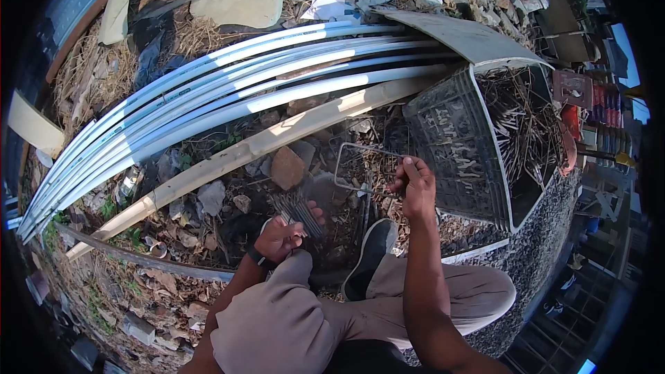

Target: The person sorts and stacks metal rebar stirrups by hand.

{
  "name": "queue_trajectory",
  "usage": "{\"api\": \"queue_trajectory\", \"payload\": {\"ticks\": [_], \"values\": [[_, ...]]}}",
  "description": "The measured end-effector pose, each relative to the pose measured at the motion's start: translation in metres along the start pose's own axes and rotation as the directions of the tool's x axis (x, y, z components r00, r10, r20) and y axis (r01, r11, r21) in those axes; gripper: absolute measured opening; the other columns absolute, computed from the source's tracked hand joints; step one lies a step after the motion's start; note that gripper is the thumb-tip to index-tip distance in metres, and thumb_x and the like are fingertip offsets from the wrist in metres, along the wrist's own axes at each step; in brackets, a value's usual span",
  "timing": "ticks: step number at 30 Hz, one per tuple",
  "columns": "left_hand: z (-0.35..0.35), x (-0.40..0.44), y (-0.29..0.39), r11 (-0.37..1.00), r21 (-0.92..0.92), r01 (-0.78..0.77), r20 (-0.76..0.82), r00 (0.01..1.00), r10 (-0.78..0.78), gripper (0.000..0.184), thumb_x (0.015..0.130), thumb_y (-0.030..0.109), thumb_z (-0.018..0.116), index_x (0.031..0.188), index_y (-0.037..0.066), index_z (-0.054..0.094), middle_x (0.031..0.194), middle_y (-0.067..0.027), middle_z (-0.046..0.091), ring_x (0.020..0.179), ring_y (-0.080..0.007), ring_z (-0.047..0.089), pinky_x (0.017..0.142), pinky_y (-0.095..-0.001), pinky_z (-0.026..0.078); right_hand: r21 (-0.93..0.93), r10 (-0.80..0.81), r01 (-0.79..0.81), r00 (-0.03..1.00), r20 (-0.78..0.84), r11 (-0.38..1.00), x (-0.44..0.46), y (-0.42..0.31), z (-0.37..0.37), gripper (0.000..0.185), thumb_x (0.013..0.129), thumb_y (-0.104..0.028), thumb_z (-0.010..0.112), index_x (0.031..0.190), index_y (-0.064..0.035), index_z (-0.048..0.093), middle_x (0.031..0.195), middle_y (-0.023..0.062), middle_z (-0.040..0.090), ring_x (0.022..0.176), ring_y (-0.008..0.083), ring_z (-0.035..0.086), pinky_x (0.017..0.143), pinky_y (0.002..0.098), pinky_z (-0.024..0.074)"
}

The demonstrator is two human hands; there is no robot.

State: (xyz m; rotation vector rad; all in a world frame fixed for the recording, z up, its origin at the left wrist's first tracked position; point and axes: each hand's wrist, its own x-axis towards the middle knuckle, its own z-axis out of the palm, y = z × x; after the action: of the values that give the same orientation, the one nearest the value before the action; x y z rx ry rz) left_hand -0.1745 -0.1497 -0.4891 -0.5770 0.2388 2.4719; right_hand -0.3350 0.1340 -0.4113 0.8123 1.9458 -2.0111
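Note:
My right hand [418, 185] pinches one side of a rebar stirrup [337, 166], a thin metal rod bent into a rectangle, and holds it above the littered ground. Lower and to the left, my left hand [279, 238] is closed around a bundle of thin metal pieces [296, 209], probably more stirrups, near my bent knee. Their lower ends are partly hidden by the fingers. Beside the right hand, a dark plastic crate [454, 156] lies tipped on its side, with many bent metal rods [509, 121] inside it.
Long white pipes [208, 107] and a wooden beam [256, 145] run across the ground ahead. Stones, including a brownish rock [287, 168], and dry leaves lie around. A flat board [457, 33] leans over the crate. Gravel [492, 266] lies to the right; my shoe [370, 256] is between my hands.

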Motion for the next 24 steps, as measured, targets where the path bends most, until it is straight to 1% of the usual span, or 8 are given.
{"api": "queue_trajectory", "payload": {"ticks": [6, 9, 12, 14, 15, 18, 22, 24], "values": [[-0.004, -0.007, -0.001, 0.999, 0.027, -0.032, -0.034, 0.999, 0.033, 0.061, 0.093, 0.003, 0.066, 0.147, -0.001, 0.040, 0.141, -0.0193, 0.056, 0.132, -0.0324, 0.055, 0.071, -0.0261, 0.065, -0.216, 0.023, 0.003, 0.993, 0.120, 0.976, -0.046, -0.009, 0.034, 0.021, 0.101, -0.022, 0.061, 0.105, -0.0015, 0.062, 0.076, 0.0016, 0.060, 0.058, 0.0076, 0.054, 0.052, 0.0251, 0.0501], [0.014, -0.005, -0.001, 0.994, 0.092, -0.056, -0.108, 0.992, 0.065, 0.042, 0.092, 0.006, 0.069, 0.131, -0.002, 0.055, 0.120, -0.0165, 0.068, 0.113, -0.0256, 0.068, 0.062, -0.0224, 0.061, -0.285, 0.076, -0.013, 0.974, 0.212, 0.959, -0.072, 0.012, 0.059, 0.024, 0.101, -0.021, 0.060, 0.111, 0.0009, 0.063, 0.080, 0.0026, 0.062, 0.067, 0.0095, 0.059, 0.062, 0.0247, 0.0536], [-0.024, -0.007, -0.008, 0.975, 0.219, 0.031, -0.130, 0.992, -0.003, 0.018, 0.093, 0.011, 0.072, 0.107, 0.002, 0.067, 0.087, -0.0053, 0.071, 0.065, -0.0094, 0.065, 0.051, -0.0207, 0.048, -0.472, -0.060, 0.247, 0.925, 0.376, 0.846, -0.098, 0.045, 0.078, 0.024, 0.102, -0.013, 0.054, 0.118, 0.0039, 0.061, 0.094, 0.0095, 0.066, 0.081, 0.0129, 0.065, 0.072, 0.0305, 0.0533], [-0.006, -0.008, -0.003, 0.962, 0.270, 0.030, -0.209, 0.977, 0.028, 0.010, 0.092, 0.014, 0.073, 0.094, 0.006, 0.067, 0.073, 0.0004, 0.063, 0.052, -0.0055, 0.053, 0.048, -0.0212, 0.043, -0.555, -0.179, 0.439, 0.870, 0.460, 0.707, -0.103, 0.063, 0.082, 0.026, 0.102, -0.009, 0.051, 0.121, 0.0051, 0.060, 0.102, 0.0124, 0.066, 0.087, 0.0138, 0.066, 0.076, 0.0325, 0.0539], [0.000, -0.010, -0.002, 0.956, 0.292, 0.035, -0.254, 0.966, 0.042, 0.011, 0.092, 0.015, 0.074, 0.088, 0.008, 0.066, 0.065, 0.0033, 0.060, 0.046, -0.0036, 0.047, 0.047, -0.0215, 0.041, -0.529, 0.033, 0.205, 0.914, 0.405, 0.823, -0.108, 0.041, 0.088, 0.026, 0.102, -0.006, 0.046, 0.121, 0.0062, 0.060, 0.110, 0.0133, 0.064, 0.092, 0.0134, 0.065, 0.080, 0.0323, 0.0551], [-0.007, -0.012, 0.000, 0.961, 0.272, 0.049, -0.248, 0.968, 0.021, 0.013, 0.092, 0.015, 0.074, 0.086, 0.008, 0.065, 0.068, 0.0032, 0.060, 0.049, -0.0035, 0.049, 0.047, -0.0218, 0.040, -0.184, 0.171, -0.109, 0.915, 0.365, 0.977, -0.099, 0.048, 0.078, 0.027, 0.102, -0.005, 0.045, 0.120, 0.0065, 0.061, 0.109, 0.0118, 0.064, 0.093, 0.0138, 0.065, 0.080, 0.0304, 0.0559], [-0.010, 0.001, -0.008, 0.976, 0.216, -0.011, -0.191, 0.980, 0.053, 0.019, 0.091, 0.014, 0.074, 0.103, 0.001, 0.067, 0.087, -0.0087, 0.073, 0.056, -0.0081, 0.063, 0.043, -0.0188, 0.039, -0.386, 0.236, -0.091, 0.907, 0.348, 0.918, -0.083, 0.046, 0.070, 0.033, 0.102, -0.023, 0.056, 0.114, 0.0061, 0.066, 0.096, 0.0096, 0.070, 0.085, 0.0124, 0.066, 0.075, 0.0275, 0.0550], [-0.012, 0.001, -0.009, 0.959, 0.280, 0.039, -0.233, 0.972, 0.028, 0.016, 0.089, 0.014, 0.076, 0.096, 0.003, 0.068, 0.075, -0.0008, 0.063, 0.054, -0.0043, 0.052, 0.046, -0.0208, 0.036, -0.539, 0.337, -0.143, 0.899, 0.280, 0.830, -0.063, 0.054, 0.073, 0.045, 0.099, -0.038, 0.061, 0.101, 0.0053, 0.070, 0.078, 0.0073, 0.070, 0.070, 0.0122, 0.065, 0.061, 0.0278, 0.0507]]}}
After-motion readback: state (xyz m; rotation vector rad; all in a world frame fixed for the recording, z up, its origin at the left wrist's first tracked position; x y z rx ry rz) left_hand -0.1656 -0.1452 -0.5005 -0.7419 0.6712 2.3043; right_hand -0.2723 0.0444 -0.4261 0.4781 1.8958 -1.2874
